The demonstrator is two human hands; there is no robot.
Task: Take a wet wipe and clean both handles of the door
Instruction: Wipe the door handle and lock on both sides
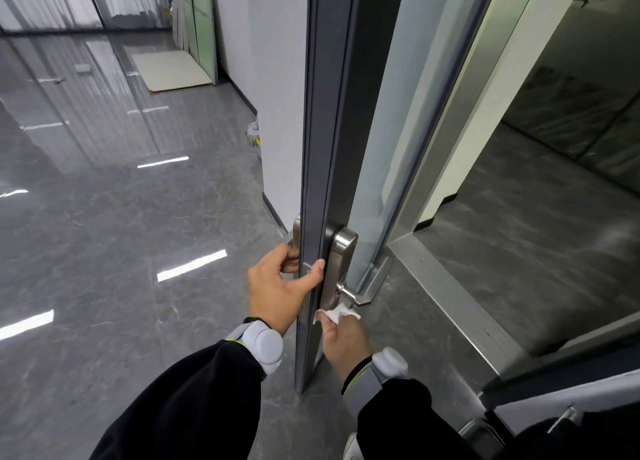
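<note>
Just right of the door edge (318, 148), a crumpled wet wipe (336, 312) is pinched in the right hand (344, 338) beneath the lever handle (355, 296), while the edge is gripped by the left hand (273, 286); wiping seems in hand here, and the second handle (295, 234), left of the edge, is judged to need the wipe next.

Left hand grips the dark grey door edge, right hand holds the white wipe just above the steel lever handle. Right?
Not quite. The head view shows the right hand holding the crumpled white wet wipe just below the brushed-steel lever handle, not above it. The left hand does grip the dark grey door edge.
</note>
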